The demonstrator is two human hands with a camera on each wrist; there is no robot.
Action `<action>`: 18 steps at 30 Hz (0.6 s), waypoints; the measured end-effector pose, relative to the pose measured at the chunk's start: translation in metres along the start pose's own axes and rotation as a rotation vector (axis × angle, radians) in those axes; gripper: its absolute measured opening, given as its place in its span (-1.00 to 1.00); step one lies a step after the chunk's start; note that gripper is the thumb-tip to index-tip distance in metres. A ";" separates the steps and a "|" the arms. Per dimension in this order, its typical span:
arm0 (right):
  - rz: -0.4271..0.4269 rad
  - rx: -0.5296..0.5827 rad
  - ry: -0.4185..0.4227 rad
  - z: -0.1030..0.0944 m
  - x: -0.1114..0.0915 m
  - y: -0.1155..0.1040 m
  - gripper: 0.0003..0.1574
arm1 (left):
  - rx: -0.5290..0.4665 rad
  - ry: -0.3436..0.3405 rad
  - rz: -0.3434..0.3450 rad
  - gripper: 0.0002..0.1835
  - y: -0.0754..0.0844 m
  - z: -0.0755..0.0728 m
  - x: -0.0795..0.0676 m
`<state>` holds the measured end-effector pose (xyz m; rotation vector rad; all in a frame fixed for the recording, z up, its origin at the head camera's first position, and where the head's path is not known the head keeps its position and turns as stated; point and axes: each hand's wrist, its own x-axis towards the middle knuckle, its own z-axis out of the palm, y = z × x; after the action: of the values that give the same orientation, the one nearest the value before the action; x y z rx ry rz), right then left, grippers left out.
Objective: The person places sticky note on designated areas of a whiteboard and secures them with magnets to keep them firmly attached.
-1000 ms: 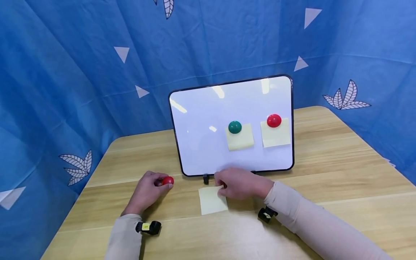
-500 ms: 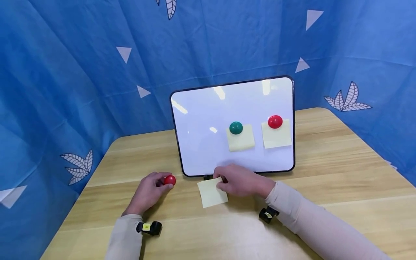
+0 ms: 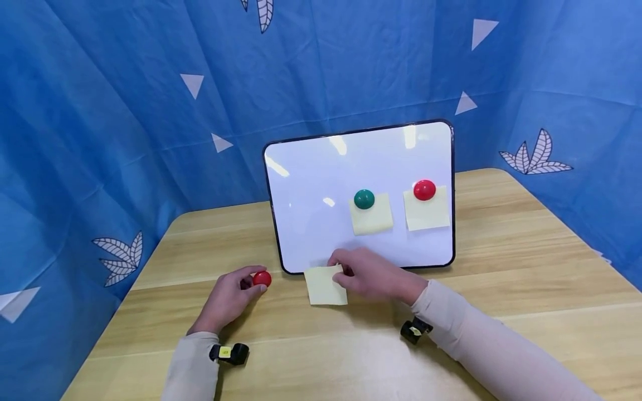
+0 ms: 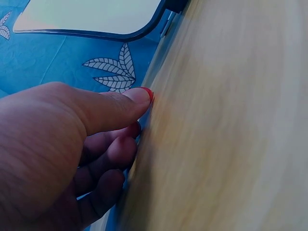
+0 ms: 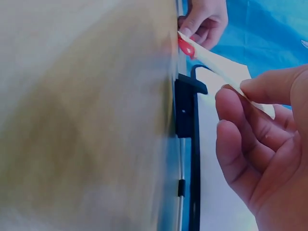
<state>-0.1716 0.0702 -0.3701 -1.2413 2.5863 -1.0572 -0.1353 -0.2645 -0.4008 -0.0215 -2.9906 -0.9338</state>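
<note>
My left hand (image 3: 228, 295) pinches a round red magnet (image 3: 262, 279) between thumb and fingers, low over the table left of the whiteboard. In the left wrist view only a sliver of the red magnet (image 4: 148, 93) shows past the thumb. My right hand (image 3: 373, 275) pinches a pale yellow sticky note (image 3: 325, 287) by its right side, in front of the whiteboard's lower edge. Seen from the right wrist, the sticky note (image 5: 222, 66) stands nearly edge-on between thumb and index finger. The whiteboard (image 3: 311, 223) leans upright behind both hands.
On the whiteboard, a green magnet (image 3: 364, 199) and a red magnet (image 3: 424, 190) each hold up a yellow note. A black foot (image 5: 185, 108) supports the board's lower edge. A blue curtain (image 3: 150, 139) hangs around the wooden table (image 3: 301, 362).
My right hand has lifted the sticky note off the table, up toward the board's lower edge. The left hand with the red magnet has hardly moved.
</note>
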 end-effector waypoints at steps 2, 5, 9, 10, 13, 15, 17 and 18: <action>0.021 0.026 0.012 -0.003 -0.001 0.000 -0.84 | 0.001 0.004 0.003 -0.55 -0.001 0.000 0.000; 0.040 0.063 0.041 -0.004 -0.001 0.002 -0.85 | 0.003 0.008 0.011 -0.55 -0.001 0.000 0.000; 0.039 0.112 0.085 -0.004 0.000 0.004 -0.80 | 0.013 0.018 0.022 -0.55 -0.001 0.001 0.001; 0.036 0.120 0.096 -0.004 0.000 0.004 -0.77 | 0.016 0.021 0.026 -0.56 -0.001 0.001 0.000; 0.040 0.135 0.115 -0.004 0.001 0.004 -0.68 | 0.024 0.028 0.036 -0.56 -0.001 0.000 0.000; 0.045 0.138 0.124 -0.005 0.001 0.004 -0.61 | 0.026 0.029 0.038 -0.56 -0.001 0.000 0.000; 0.054 0.143 0.129 -0.005 0.001 0.004 -0.56 | 0.026 0.029 0.035 -0.56 -0.001 0.001 0.000; 0.054 0.146 0.136 -0.005 0.001 0.004 -0.54 | 0.027 0.028 0.033 -0.55 -0.001 0.001 0.000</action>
<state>-0.1764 0.0740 -0.3684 -1.0969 2.5667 -1.3366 -0.1355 -0.2645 -0.4020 -0.0566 -2.9677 -0.8825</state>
